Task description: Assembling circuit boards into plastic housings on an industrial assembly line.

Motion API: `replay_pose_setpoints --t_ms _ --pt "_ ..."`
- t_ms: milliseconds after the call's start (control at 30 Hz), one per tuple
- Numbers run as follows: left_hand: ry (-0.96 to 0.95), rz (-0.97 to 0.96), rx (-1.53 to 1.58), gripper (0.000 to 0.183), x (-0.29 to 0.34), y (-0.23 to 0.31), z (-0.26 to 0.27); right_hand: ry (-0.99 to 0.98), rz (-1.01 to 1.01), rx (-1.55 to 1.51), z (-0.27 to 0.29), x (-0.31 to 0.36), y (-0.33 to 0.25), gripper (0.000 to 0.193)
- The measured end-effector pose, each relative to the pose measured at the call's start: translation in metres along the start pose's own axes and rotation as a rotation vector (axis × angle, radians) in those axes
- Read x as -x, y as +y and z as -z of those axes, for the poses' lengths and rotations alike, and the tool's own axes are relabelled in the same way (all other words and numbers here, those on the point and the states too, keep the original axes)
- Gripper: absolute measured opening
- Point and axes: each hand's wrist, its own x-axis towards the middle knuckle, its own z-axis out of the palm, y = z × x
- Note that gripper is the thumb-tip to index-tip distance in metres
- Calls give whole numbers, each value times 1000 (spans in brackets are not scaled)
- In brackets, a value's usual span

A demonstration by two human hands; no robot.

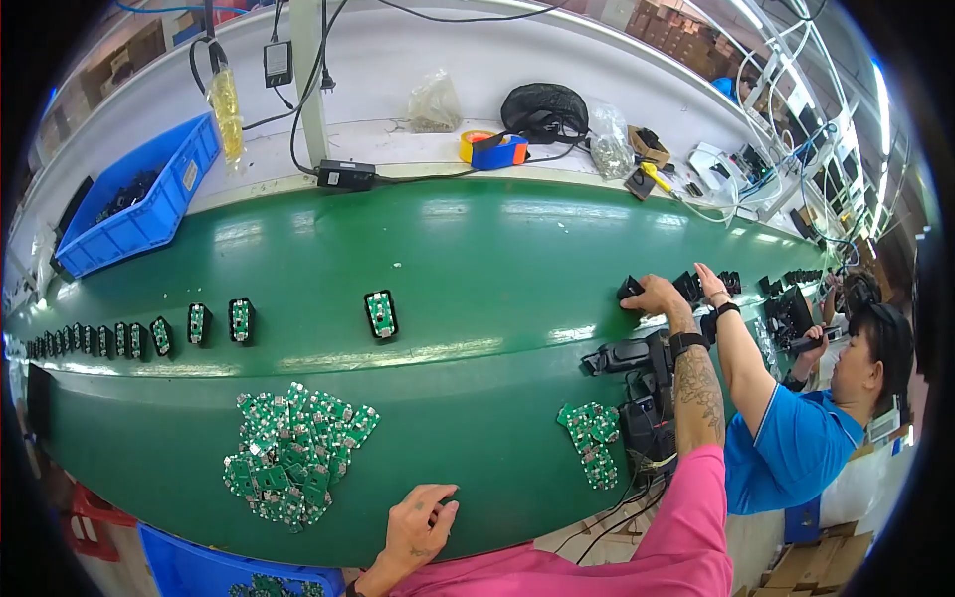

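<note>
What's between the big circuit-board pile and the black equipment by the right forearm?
Head view: bare green surface, then a smaller board pile beside the black equipment.

Green circuit boards [290, 458], black housing [629, 289], pink sleeve [686, 522]

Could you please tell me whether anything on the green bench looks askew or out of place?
Slightly: one black-cased unit in the left-hand row sits tilted beside its straighter neighbour, and a small white scrap lies alone on the green surface. I see no obvious damage.
</note>
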Motion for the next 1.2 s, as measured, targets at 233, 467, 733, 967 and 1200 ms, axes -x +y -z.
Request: replay_pose_setpoints --t_ms 233,467,733,967,1200 --pt "-5 -5 -4 18 -1 1 0 49 131 46 -12 44 -127 59" --pt "4 -6 25 18 2 0 -1 21 274 -8 -31 82 -202 59" --pt "0 87 192 40 1 -1 2 92 412 -162 -35 172 -257 54" --pt "122 111 650 77 -8 -9 -15 39 668 -518 -101 324 -264 53" --pt "150 303 967 48 -10 -1 -10 332 304 -408 -84 324 -192 44"
